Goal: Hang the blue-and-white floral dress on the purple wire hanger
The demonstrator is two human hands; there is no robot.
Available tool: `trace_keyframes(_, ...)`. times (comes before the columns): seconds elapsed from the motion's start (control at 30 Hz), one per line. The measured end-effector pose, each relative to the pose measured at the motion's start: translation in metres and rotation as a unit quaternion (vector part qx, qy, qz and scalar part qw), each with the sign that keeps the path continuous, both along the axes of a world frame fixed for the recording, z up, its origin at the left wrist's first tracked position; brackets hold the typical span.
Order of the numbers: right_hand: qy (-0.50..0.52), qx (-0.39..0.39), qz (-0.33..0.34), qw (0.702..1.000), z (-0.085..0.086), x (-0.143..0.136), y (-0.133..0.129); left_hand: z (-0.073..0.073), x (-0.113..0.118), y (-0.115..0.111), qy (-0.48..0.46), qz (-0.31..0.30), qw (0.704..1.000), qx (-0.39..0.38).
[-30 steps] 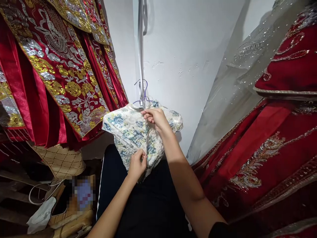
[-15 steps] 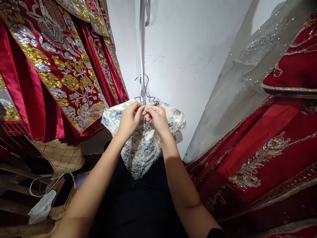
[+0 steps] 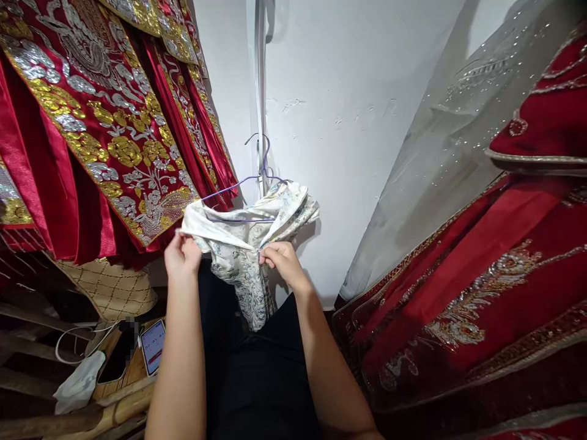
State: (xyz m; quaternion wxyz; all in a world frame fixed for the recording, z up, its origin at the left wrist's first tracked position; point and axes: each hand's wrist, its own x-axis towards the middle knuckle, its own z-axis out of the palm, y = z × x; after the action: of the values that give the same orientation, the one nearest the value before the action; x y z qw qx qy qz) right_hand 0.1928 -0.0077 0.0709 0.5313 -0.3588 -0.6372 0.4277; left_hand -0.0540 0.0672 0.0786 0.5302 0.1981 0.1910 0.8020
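A white garment with a blue floral print [image 3: 243,269] hangs on a thin purple wire hanger [image 3: 265,162] in front of me. Its neckline gapes, showing the pale inside and the hanger's lower bar. My left hand [image 3: 182,255] pinches the garment's edge at the left shoulder. With thumb and fingers closed, my right hand [image 3: 280,261] grips the cloth at the front, by the bottom of the neckline. The lower part of the garment dangles above my dark-clothed lap.
Red gowns with gold and silver embroidery [image 3: 123,140] hang at left; a sheer sparkling veil [image 3: 426,153] and red beaded garments [image 3: 509,256] are at right. A white pole [image 3: 259,73] stands against the wall. Lower left are a lit phone [image 3: 153,345], a dark phone [image 3: 117,354] and a white cable [image 3: 68,345].
My hands have parted from the collar's middle: the left moved left and down to the shoulder, the right slightly down. The neckline has opened and the garment has turned on its hanger.
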Motion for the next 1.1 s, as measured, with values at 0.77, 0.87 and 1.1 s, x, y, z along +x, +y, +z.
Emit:
trace_keyframes(0.77,-0.061,-0.11,0.044,0.991,-0.03,0.027,0.003,-0.013,0.09,-0.074,0.407,-0.102,0.902,0.105)
trace_keyframes(0.87,0.033,-0.107,0.107,0.988,-0.023,0.007,-0.006,-0.005,0.108,-0.08,0.463,-0.075,0.874,0.13)
trace_keyframes(1.1,0.068,-0.078,0.113,0.988,0.004,0.008,-0.01,-0.013,0.09,-0.062,0.538,-0.166,0.81,0.165)
